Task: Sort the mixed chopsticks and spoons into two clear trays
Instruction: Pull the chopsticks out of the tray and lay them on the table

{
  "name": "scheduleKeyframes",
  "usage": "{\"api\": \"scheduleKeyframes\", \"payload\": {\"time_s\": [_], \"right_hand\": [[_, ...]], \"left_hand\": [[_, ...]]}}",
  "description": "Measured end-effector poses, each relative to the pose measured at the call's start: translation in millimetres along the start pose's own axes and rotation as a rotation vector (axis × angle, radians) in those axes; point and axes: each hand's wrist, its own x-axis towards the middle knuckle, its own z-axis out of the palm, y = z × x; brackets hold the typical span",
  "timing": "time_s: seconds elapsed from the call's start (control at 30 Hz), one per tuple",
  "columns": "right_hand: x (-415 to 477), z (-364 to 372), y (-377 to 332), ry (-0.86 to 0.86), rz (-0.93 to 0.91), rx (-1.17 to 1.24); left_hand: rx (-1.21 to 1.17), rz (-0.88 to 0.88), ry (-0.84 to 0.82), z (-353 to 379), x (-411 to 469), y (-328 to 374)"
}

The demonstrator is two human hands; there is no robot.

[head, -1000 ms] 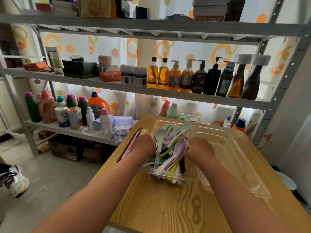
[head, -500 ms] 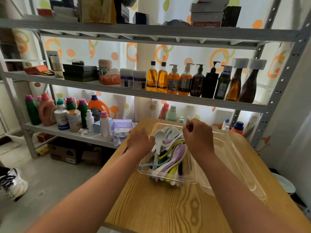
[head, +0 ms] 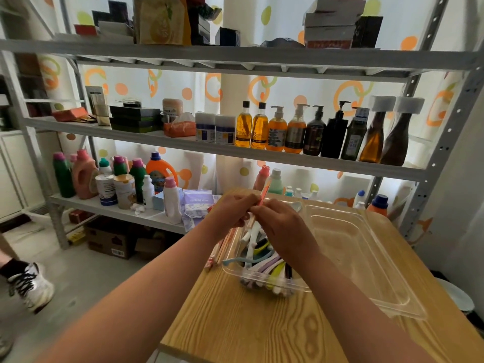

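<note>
Pinches a red chopstick (head: 265,193) upright above the spoon-filled tray (head: 262,281), fingers of left hand (head: 230,212) and right hand (head: 284,226) clamped on its lower shaft. Likely light, stiff, slick; best gripped mid-shaft, firmly, against rolling.

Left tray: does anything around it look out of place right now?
Yes. Several chopsticks lie outside the left tray, on the table close to its left edge, where they could slide off. Inside the tray, spoons lie in a tangled heap. The left hand and right hand pinch a red chopstick above it.
</note>
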Motion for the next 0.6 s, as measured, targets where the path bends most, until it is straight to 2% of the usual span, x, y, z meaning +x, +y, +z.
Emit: {"api": "scheduleKeyframes", "payload": {"time_s": [0.13, 0.23, 0.37, 0.6], "right_hand": [[-1, 2, -5, -0.064, -0.019, 0.017], [-2, 5, -5, -0.086, 0.006, 0.028], [-2, 7, -1, -0.077, 0.139, 0.109], [-8, 11, 11, -0.147, 0.371, 0.100]], "left_hand": [[-0.042, -0.053, 0.030, -5, 2, -9], [-0.008, -0.064, 0.129, -7, 3, -12], [0.152, -0.100, 0.273, -20, 7, -20], [0.498, -0.268, 0.325, -39, 8, -56]]}}
